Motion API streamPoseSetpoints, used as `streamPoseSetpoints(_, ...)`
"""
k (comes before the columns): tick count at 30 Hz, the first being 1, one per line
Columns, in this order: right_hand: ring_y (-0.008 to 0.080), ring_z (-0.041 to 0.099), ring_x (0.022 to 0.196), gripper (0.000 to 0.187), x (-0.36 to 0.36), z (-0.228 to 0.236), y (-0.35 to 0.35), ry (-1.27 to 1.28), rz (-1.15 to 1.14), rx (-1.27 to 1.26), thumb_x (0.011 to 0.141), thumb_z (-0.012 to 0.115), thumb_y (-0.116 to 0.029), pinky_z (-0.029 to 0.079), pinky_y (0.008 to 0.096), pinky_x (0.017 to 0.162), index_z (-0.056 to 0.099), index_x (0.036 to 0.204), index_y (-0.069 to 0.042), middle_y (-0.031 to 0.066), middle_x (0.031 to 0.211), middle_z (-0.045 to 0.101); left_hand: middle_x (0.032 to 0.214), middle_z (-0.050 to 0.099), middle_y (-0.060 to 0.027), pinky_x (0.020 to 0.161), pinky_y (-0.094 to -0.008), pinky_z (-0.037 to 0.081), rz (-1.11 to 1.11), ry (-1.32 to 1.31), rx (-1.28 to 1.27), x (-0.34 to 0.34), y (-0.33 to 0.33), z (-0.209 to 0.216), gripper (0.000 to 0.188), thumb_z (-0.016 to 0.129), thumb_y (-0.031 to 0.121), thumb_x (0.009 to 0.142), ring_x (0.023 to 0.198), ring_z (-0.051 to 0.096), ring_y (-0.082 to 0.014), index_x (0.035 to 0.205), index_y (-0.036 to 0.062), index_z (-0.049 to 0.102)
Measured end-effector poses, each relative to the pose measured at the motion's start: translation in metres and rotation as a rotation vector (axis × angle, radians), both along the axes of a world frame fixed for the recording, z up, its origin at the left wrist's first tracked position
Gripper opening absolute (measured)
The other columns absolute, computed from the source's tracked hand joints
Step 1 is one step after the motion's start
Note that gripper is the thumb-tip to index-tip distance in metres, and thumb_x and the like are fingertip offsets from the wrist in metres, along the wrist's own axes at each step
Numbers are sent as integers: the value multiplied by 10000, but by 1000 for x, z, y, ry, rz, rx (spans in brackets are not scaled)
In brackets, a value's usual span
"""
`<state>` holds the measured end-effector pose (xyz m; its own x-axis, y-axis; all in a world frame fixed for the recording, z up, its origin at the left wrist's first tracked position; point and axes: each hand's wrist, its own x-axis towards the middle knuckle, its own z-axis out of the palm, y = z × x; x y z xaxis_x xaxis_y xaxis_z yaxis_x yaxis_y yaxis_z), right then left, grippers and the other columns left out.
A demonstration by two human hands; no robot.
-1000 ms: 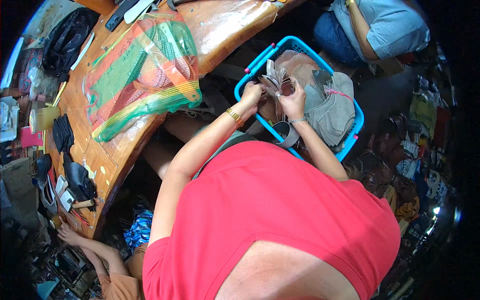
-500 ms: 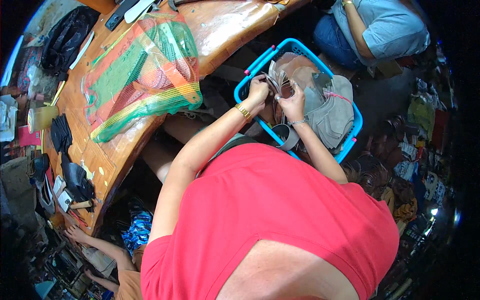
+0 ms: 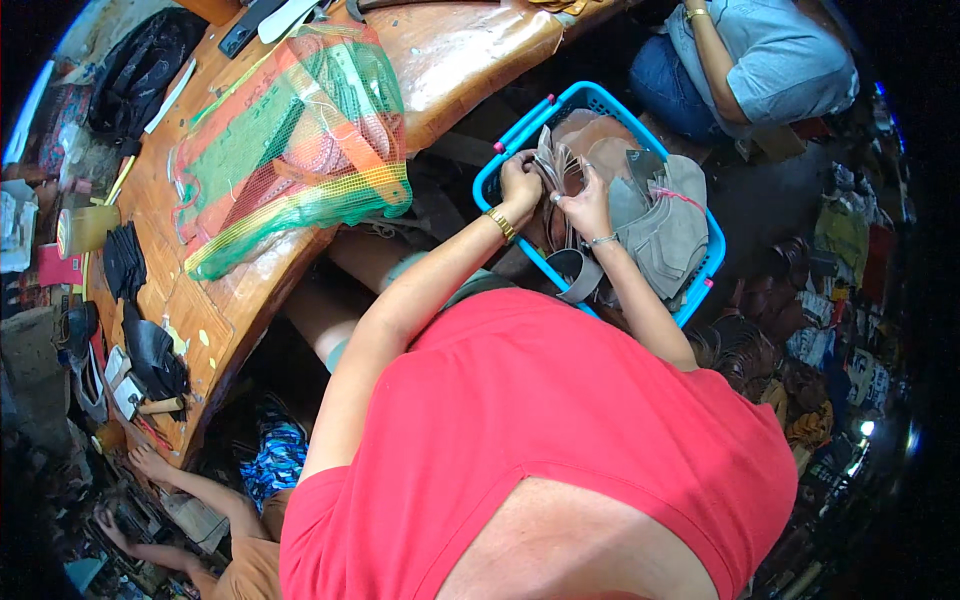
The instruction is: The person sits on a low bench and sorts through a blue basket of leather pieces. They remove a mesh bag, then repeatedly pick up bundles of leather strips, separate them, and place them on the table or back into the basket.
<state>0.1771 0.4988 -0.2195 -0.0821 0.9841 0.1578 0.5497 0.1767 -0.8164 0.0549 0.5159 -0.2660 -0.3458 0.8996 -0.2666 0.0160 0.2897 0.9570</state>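
My left hand (image 3: 520, 190), with a gold watch at the wrist, is closed on the left side of a fanned bundle of thin beige-grey cut pieces (image 3: 545, 155). My right hand (image 3: 588, 207), with a ring and a bracelet, has its fingers closed at the right side of the same bundle. Both hands are over the left part of a blue plastic basket (image 3: 715, 262). Inside it, right of my hands, lie layered grey sole-shaped pieces (image 3: 660, 245) with a pink tie and brown rounded pieces (image 3: 600, 135). A grey curved strip (image 3: 573, 272) lies near my right wrist.
At left, a wooden table (image 3: 465, 70) bears a green-and-orange mesh bag (image 3: 300, 160), black pieces (image 3: 155, 350) and a hammer (image 3: 160, 407). A seated person in blue (image 3: 780, 70) is beyond the basket. Another person's hand (image 3: 150, 463) touches the table's lower end. Piled scraps (image 3: 850, 240) lie at right.
My hands stay on the bundle, its pieces now fanned slightly differently. My view has shifted a little. At lower left, the other person's lower arm has reached farther left.
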Motion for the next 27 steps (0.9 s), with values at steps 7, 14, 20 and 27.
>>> streamPoseSetpoints(7,340,583,1115,731,12,-33,18,11,166,-153,588,781,-126,437,381,968,507,1230,88,256,1150,609,973,671,-117,784,-307,510,-129,-225,62,-4,5,-28,318,425,-65,852,864,643,-197,1116,4,590)
streamPoseSetpoints(14,315,620,1021,637,6,-2,3,104,145,-45,578,757,-83,457,371,932,563,1169,55,206,1073,645,962,648,-86,780,-291,503,-171,-527,-54,-9,-5,6,259,378,-30,921,869,625,-167,1137,25,510)
streamPoseSetpoints(20,280,632,999,592,-2,13,-8,135,87,-27,582,741,-26,468,361,912,581,1147,47,185,1054,658,966,648,-94,749,-266,495,-116,-229,27,-10,-10,-13,225,441,-26,916,853,619,-137,1130,10,500)
streamPoseSetpoints(27,206,638,937,497,13,11,-11,220,33,-9,600,724,12,488,338,867,614,1084,44,120,986,680,1027,644,-97,789,-261,492,-187,-389,40,-13,-33,24,342,489,-51,881,903,619,-141,1214,8,444)
